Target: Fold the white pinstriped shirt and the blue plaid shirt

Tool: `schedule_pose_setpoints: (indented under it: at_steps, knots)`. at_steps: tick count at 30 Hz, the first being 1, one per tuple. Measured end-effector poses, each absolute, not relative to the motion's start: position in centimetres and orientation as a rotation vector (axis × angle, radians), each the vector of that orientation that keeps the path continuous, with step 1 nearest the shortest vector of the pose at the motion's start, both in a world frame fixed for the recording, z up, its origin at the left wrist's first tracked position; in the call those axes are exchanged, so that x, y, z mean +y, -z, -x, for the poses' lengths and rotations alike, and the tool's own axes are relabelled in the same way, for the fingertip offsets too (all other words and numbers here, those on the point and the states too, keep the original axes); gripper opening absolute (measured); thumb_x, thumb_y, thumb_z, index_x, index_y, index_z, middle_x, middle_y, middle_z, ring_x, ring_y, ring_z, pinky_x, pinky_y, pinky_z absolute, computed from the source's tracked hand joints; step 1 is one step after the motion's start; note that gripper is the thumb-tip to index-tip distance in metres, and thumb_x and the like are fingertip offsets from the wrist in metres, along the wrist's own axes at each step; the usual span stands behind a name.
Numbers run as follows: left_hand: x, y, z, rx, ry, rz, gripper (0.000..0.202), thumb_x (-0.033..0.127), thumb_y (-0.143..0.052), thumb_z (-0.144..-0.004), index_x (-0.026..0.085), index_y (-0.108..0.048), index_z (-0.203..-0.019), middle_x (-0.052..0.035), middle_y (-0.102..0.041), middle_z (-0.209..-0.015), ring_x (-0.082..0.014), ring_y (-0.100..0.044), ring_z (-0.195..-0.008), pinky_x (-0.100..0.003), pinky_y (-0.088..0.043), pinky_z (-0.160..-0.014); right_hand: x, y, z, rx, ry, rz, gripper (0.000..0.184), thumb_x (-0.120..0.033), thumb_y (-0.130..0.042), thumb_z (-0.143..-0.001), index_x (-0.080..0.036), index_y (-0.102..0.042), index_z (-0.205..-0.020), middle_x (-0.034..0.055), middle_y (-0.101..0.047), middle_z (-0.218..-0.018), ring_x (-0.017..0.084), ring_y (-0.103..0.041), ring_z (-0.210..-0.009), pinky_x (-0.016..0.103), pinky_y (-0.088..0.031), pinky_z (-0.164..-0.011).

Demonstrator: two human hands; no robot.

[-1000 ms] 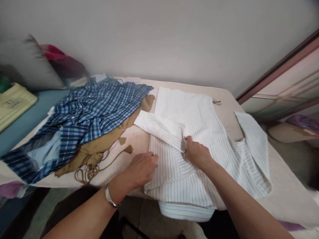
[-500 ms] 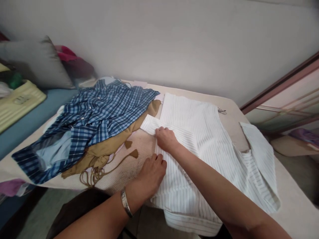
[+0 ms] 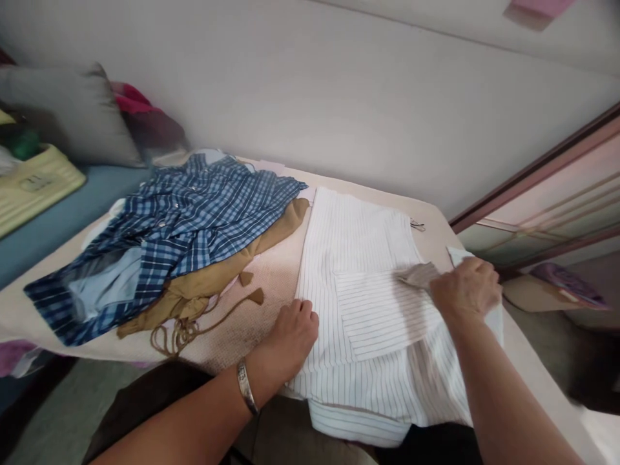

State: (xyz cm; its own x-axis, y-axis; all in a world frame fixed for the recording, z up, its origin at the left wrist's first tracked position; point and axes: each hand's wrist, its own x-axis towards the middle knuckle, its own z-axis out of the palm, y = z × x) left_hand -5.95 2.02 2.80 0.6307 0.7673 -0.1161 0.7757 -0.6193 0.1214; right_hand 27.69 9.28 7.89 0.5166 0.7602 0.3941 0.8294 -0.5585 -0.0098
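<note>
Nearest the viewer, the hem of the white striped shirt is hanging over the near edge of the padded surface, a lower layer showing beneath it. The left hand, a metal bracelet on its wrist, is lying palm down with fingers together and flat, pressing on the shirt's near left edge and gripping nothing. At the same depth to the right, the right hand is curling its fingers in around a bunched fold of the same shirt at its right edge. The cloth there is motion-blurred, so I cannot tell which fingers are pinching. Between the two hands, one sleeve is lying folded flat across the shirt's body. The left edge is looking straight and tidy. On the right side, loose cloth is gathering under the right hand, and a white corner is poking out just beyond the knuckles. Judgement: the left half is looking finished and the right half is not yet laid over. The body is not yet doubled lengthwise. Further left, a tan garment with trailing cords is lying beside the shirt, partly under a blue plaid shirt, both unfolded. Far left, a grey cushion and red cloth are sitting against the wall.
</note>
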Motion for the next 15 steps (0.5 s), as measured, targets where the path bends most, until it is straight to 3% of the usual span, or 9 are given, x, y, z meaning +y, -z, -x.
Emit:
schedule_pose_setpoints:
  at_steps: [3,5,7,9,15]
  knots:
    - [2.2,-2.2,5.7,1.285,0.091,-2.681,0.020,0.004,-0.053,-0.087,0.012,-0.060,-0.104,-0.0160,-0.055,-0.109,-0.0286,-0.053,-0.101,-0.040,-0.048,-0.079,12.0,-6.8,-21.9,-1.636,0.194,2.399,0.039,-0.021,-0.048,-0.094,-0.010,-0.053,-0.131,0.0216,-0.066,-0.116,0.031,-0.063,-0.106,0.037,-0.042,-0.080]
    - [2.4,-1.9,5.7,1.276,0.119,-2.665,0.022,0.005,-0.056,-0.085,0.012,-0.059,-0.105,-0.0163,-0.054,-0.111,-0.0298,-0.052,-0.103,-0.042,-0.048,-0.079,14.8,-5.4,-17.5,-1.662,-0.197,2.354,0.035,-0.036,-0.049,-0.098,-0.015,-0.055,-0.125,0.0138,-0.070,-0.102,0.027,-0.066,-0.096,0.035,-0.045,-0.077]
    - [2.5,-1.7,5.7,1.272,0.131,-2.653,0.023,0.005,-0.056,-0.084,0.012,-0.059,-0.105,-0.0157,-0.054,-0.111,-0.0309,-0.051,-0.103,-0.043,-0.048,-0.079,17.5,-3.7,-14.0,-1.580,-0.481,2.370,0.045,-0.046,-0.058,-0.093,-0.015,-0.053,-0.125,0.0137,-0.069,-0.106,0.027,-0.066,-0.097,0.034,-0.047,-0.076]
    - [2.5,-1.7,5.9,1.276,0.105,-2.649,0.021,0.005,-0.052,-0.086,0.013,-0.059,-0.105,-0.0146,-0.055,-0.110,-0.0307,-0.052,-0.102,-0.043,-0.048,-0.078,19.5,-2.0,-11.9,-1.490,-0.565,2.422,0.051,-0.044,-0.065,-0.088,-0.013,-0.051,-0.125,0.0163,-0.068,-0.111,0.029,-0.066,-0.100,0.034,-0.049,-0.076]
    - [1.7,-1.5,6.1,1.308,-0.019,-2.707,0.023,0.005,-0.049,-0.088,0.013,-0.060,-0.106,-0.0141,-0.056,-0.111,-0.0298,-0.051,-0.104,-0.045,-0.048,-0.087,22.0,0.4,-11.9,-1.462,-0.448,2.408,0.037,-0.031,-0.058,-0.091,-0.014,-0.048,-0.122,0.0157,-0.067,-0.109,0.029,-0.066,-0.103,0.036,-0.050,-0.083]
